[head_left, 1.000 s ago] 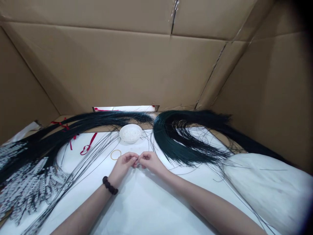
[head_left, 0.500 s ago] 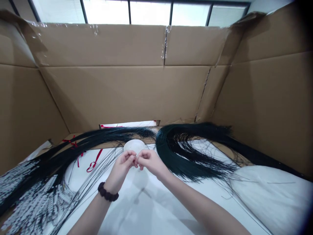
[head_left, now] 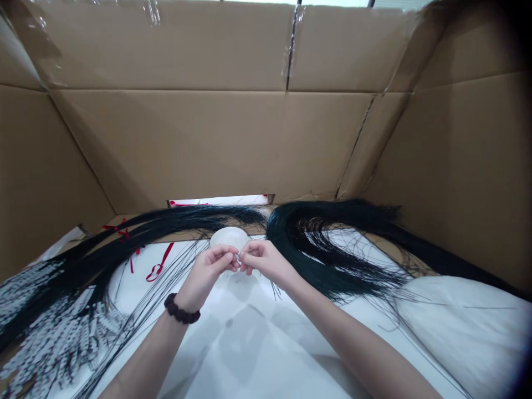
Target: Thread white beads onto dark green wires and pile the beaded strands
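Note:
My left hand (head_left: 215,266) and my right hand (head_left: 266,260) meet fingertip to fingertip, each closed in a pinch. Whatever lies between the fingers is too small to make out. Just behind them is a small white bowl (head_left: 229,237), partly covered by my fingers. To the right curves a thick bundle of dark green-black strands (head_left: 286,255). Thin loose dark strands (head_left: 166,293) run along the left of my left forearm. A dark scrunchie (head_left: 181,310) circles my left wrist.
Cardboard walls (head_left: 208,138) enclose the white work surface (head_left: 245,360). At left lie dark strands with white beaded-looking ends (head_left: 78,332) and a red ribbon (head_left: 160,266). A white bag-like bundle (head_left: 465,327) sits at right. A slot (head_left: 220,200) opens in the back wall.
The view has tipped downward, so less of the windows shows. My hands stay together in a pinch, in nearly the same place before the bowl.

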Motion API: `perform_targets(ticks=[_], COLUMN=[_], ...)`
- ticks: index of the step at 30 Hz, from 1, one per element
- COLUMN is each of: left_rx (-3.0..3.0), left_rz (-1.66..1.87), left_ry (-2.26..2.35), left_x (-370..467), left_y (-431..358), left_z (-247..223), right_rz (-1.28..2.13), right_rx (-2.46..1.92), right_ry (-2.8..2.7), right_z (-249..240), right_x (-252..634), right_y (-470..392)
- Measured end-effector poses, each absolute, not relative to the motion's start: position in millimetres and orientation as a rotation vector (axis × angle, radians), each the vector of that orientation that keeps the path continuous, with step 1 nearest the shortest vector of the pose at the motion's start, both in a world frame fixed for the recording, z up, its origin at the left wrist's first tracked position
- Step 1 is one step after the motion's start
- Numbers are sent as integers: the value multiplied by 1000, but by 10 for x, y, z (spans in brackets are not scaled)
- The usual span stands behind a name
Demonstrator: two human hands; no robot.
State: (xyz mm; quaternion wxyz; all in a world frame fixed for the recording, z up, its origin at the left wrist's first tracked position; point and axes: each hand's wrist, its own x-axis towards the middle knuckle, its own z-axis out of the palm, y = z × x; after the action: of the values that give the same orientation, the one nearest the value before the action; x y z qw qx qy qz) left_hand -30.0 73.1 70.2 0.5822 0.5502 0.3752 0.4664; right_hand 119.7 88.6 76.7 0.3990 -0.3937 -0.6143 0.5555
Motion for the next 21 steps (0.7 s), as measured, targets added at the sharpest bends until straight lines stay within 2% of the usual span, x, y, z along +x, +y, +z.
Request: perform_targets(ticks=[21], left_rx=[1152], left_rz=[1068], left_ry=[732], left_x=[-242], left_y=[703], left_z=[637], right_rz=[1454], right_rx=[-944], right_ry=[-1522], right_z=[746], right_x=[1186], right_y=[851])
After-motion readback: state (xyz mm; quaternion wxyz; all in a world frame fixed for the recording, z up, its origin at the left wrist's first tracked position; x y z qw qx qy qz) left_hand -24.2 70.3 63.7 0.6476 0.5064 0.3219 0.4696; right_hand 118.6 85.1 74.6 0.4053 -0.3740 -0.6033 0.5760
